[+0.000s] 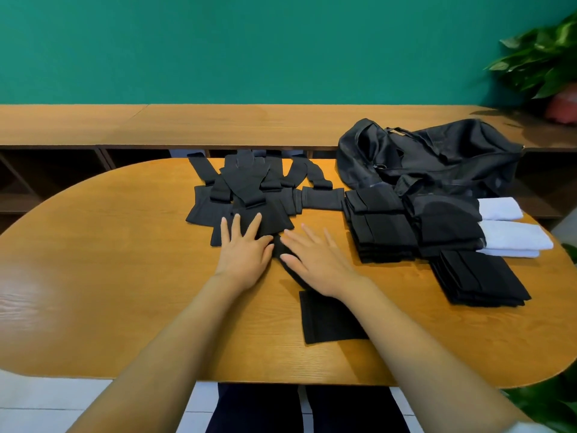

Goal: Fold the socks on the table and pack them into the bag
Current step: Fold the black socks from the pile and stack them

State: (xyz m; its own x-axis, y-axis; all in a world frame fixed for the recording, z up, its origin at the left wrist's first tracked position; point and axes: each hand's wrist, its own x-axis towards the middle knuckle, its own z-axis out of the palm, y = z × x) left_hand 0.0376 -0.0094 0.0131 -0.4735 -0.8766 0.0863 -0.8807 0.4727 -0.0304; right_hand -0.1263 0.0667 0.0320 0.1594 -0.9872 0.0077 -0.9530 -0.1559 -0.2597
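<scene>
A black sock (pixel 327 320) lies lengthwise on the wooden table (pixel 125 276), running from under my hands toward me. My left hand (pixel 245 250) lies flat with straight fingers on the sock's far end and on the edge of the heap of unfolded black socks (pixel 249 189). My right hand (pixel 315 257) presses flat on the sock's middle, fingers straight. The black bag (pixel 437 154) lies slumped at the far right of the table. Stacks of folded black socks (pixel 384 232) (pixel 480 278) sit to my right, in front of the bag.
Folded white socks (pixel 515 234) lie beside the black stacks near the table's right edge. A long wooden shelf unit (pixel 187 123) runs behind the table below a green wall. A potted plant (pixel 543 60) stands at the far right corner.
</scene>
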